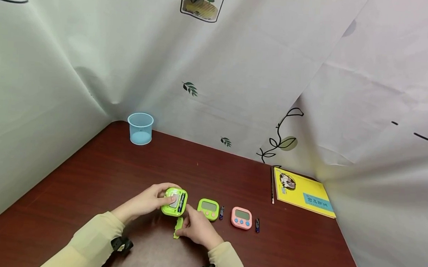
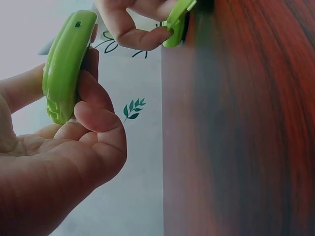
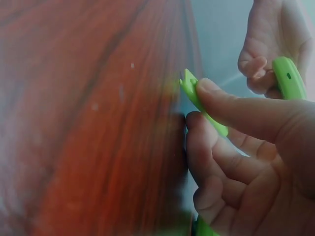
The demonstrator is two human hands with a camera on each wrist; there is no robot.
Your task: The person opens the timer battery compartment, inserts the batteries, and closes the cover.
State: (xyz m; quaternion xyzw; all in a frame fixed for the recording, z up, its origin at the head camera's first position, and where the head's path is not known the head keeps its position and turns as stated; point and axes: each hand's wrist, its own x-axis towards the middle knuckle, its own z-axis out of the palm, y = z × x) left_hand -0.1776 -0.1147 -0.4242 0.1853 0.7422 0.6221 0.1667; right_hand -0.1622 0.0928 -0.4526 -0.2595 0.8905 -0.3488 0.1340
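My left hand (image 1: 148, 200) grips a green digital timer (image 1: 171, 211), back side up, the thumb lying across its back. A dark blue battery (image 1: 181, 203) sits in the timer's uncovered compartment. Close by on the right, my right hand (image 1: 199, 228) pinches the green battery cover (image 3: 189, 88) between thumb and fingers, apart from the timer. Seen edge-on in the left wrist view, the timer (image 2: 66, 69) is held between thumb and fingers. Beside the right hand a second green timer (image 1: 209, 207) lies screen up, partly hidden by that hand.
A pink timer (image 1: 242, 215) lies to the right. One small battery (image 1: 222, 213) is beside the green timer, another battery (image 1: 257, 225) beside the pink one. A blue translucent cup (image 1: 141, 131) stands at the back left. A yellow book (image 1: 297, 189) and a pencil (image 1: 272, 188) lie at the right.
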